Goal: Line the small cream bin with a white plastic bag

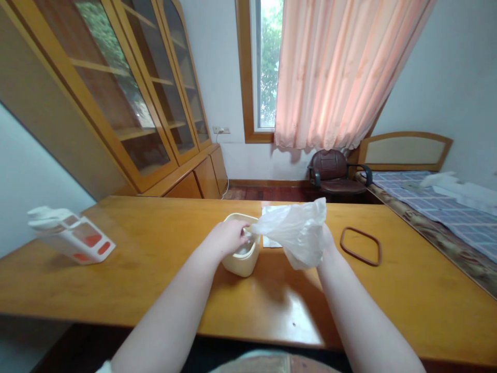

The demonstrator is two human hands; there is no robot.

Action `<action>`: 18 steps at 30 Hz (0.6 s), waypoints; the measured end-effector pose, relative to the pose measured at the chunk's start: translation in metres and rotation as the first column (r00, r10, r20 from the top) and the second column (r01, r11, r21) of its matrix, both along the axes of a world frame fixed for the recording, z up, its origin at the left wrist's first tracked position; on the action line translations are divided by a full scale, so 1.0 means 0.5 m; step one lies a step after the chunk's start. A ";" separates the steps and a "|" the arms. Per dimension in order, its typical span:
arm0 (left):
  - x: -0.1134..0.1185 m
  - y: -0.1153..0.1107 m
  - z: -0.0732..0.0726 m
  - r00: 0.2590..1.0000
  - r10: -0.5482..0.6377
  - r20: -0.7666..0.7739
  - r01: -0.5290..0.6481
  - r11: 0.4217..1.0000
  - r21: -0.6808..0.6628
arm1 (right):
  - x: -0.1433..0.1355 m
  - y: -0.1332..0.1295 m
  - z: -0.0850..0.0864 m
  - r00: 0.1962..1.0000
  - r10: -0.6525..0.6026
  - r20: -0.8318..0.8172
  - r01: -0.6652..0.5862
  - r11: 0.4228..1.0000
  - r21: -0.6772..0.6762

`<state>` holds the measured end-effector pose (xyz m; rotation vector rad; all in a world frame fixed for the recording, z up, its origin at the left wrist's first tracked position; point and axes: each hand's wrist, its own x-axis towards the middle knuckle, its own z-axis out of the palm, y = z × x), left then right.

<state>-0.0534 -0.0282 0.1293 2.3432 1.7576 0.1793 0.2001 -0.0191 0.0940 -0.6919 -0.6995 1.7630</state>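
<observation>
A small cream-coloured bin (241, 267) stands on the wooden table in front of me. My left hand (232, 237) reaches over its near left rim, fingers curled inside the opening. A translucent white plastic bag (295, 233) stretches from those fingertips out to the right, narrow at the bin and wide at the other end. At the wide end my right hand (327, 242) is closed on the bag, its fingers mostly hidden by the film. Something pale lies in the bin, only partly visible. To the right, a brown rounded rectangular ring (361, 246) lies flat.
On the table's left stands a white and orange plastic container (79, 235). A white sheet (271, 241) lies behind the bag. Beyond the table (155, 274) are a glass-doored cabinet (155, 77), a brown armchair (332, 168) and a bed (419, 191).
</observation>
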 end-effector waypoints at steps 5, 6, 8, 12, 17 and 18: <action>-0.020 0.001 0.021 1.000 -0.016 -0.015 0.017 0.996 0.083 | 0.022 -0.008 0.030 0.973 -0.217 0.074 0.207 0.971 0.124; -0.028 -0.005 0.025 1.000 -0.004 0.023 0.001 0.991 0.134 | 0.022 -0.011 0.025 0.928 -0.349 0.132 0.322 0.928 0.186; -0.048 -0.016 0.029 0.991 0.039 0.128 -0.065 0.976 0.208 | 0.019 -0.022 0.007 0.711 -0.659 0.244 0.564 0.743 0.361; -0.080 -0.028 0.016 0.940 0.176 0.292 -0.255 0.931 0.260 | 0.009 -0.057 -0.035 0.245 -0.927 0.285 0.511 0.374 0.774; -0.078 -0.045 0.000 0.857 0.230 0.462 -0.390 0.875 0.287 | -0.027 -0.071 -0.025 0.588 -0.607 0.535 0.027 0.675 0.737; -0.071 -0.054 0.001 0.822 0.214 0.527 -0.405 0.871 0.278 | -0.038 -0.069 -0.014 0.663 -0.532 0.527 0.021 0.716 0.698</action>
